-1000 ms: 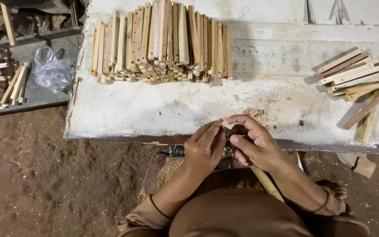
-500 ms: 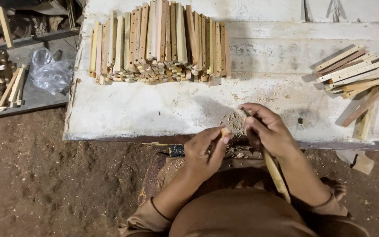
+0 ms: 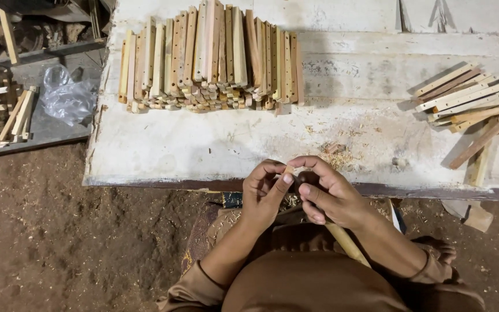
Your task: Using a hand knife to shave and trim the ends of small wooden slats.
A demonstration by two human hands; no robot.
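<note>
Pinching a small pale wooden piece [image 3: 288, 170] between the fingertips of both hands, I hold it just off the near edge of the whitewashed, worn wooden bench [image 3: 203, 144]. My left hand [image 3: 267, 193] has its grip closed, thumb and forefinger tight on the piece; my right hand [image 3: 327, 193] curls over from the other side, fingers closed on the same piece. A long pale wooden handle [image 3: 347, 244] runs down from under my right hand toward my lap; I cannot tell what grips it. On the bench, well beyond my hands, lies a big stack of light wooden sticks [image 3: 209, 58]; a smaller loose pile of sticks [image 3: 469, 98] lies at its right end. Sawdust [image 3: 336, 156] lies scattered on the bench just beyond my hands.
</note>
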